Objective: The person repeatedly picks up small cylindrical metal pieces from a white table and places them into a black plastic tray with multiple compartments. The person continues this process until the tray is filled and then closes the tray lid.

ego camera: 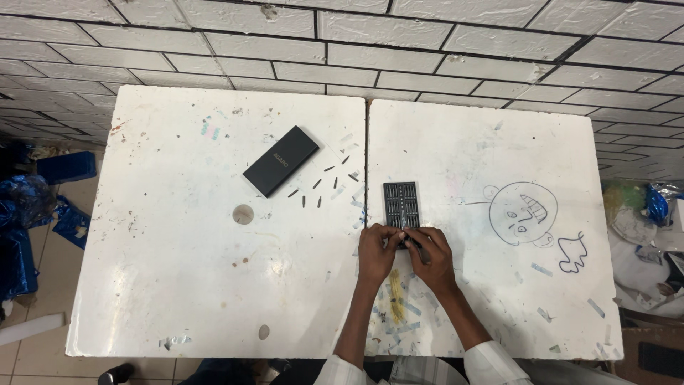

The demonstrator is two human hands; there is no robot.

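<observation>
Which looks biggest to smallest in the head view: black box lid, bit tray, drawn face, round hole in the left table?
1. Black box lid, longest.
2. Drawn face and bit tray: too close to rank, and the hands cover the tray's near end.
3. Round hole, clearly smallest.

Light was bright and even from overhead, with only soft, short shadows under the hands [402, 249] and the black case [281, 161]. The white table [178, 271] looked nearly washed out. Wide-angle distortion bowed the table edges and tiles [399, 50]; small bits stayed indistinct.
</observation>
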